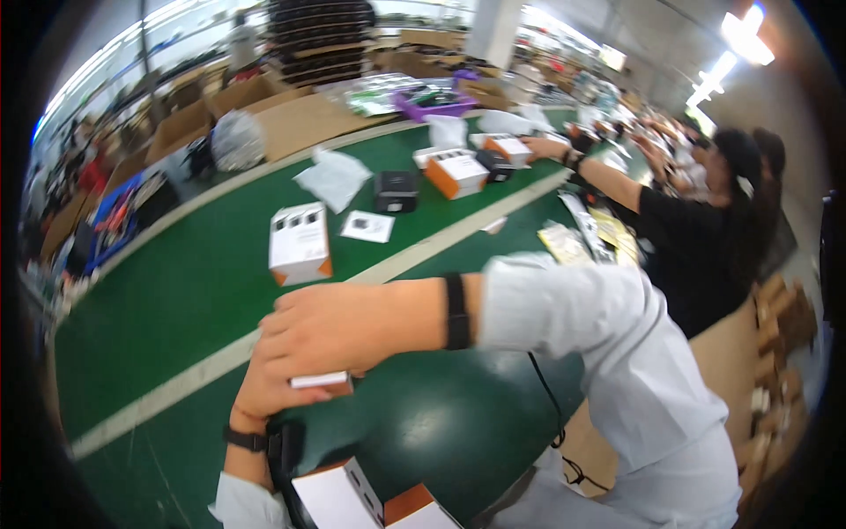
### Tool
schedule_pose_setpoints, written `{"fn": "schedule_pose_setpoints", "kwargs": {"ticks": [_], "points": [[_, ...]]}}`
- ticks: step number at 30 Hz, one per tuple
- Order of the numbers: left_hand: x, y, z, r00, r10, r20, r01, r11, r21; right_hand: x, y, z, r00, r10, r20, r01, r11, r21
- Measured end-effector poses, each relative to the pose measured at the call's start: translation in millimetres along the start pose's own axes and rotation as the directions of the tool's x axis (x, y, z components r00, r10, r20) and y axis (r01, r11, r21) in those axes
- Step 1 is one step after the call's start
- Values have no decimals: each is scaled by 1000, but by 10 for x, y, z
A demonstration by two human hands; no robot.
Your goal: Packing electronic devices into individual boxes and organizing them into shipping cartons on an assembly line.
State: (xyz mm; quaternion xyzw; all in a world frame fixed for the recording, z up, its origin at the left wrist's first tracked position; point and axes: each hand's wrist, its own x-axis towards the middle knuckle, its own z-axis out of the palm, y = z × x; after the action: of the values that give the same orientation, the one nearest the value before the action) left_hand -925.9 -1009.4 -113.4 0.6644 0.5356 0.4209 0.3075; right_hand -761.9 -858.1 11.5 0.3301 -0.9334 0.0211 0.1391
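Observation:
In the lower left, my left hand is closed round a small flat white-and-orange piece, perhaps a thin box; most of it is covered. My right hand reaches across from the right and lies over the left one. Its fingers curl down at the far side, so their tips are hidden. Just beyond the hands stands a white-and-orange carton. Below my left wrist, at the lower edge, is an opened white carton with orange inside. A dark object rests beside that wrist.
A white card, a black box and a crumpled white bag lie farther along the green table. More cartons stand near a co-worker's arm. Yellow-and-white packets lie at right; a black cable hangs nearby.

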Motion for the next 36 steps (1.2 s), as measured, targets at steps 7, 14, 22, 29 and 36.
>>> {"fn": "schedule_pose_setpoints", "kwargs": {"ticks": [7,14,22,29,36], "points": [[-356,14,-142,1000,14,0,-14,996,-83,378,57,-56,986,-144,77,132,980,149],[-175,-28,-226,999,-36,7,36,972,-231,-217,-348,-303,746,451,490,-664,570,485],[-131,-74,-179,997,40,-70,-46,996,-81,-318,-554,265,594,804,-24,-708,537,458],[-179,246,-376,765,286,-577,254,690,678,185,79,961,332,937,-109,-624,305,719],[-377,144,-687,785,311,-536,291,578,763,476,617,1504,471,865,173,-134,-123,983]]}}
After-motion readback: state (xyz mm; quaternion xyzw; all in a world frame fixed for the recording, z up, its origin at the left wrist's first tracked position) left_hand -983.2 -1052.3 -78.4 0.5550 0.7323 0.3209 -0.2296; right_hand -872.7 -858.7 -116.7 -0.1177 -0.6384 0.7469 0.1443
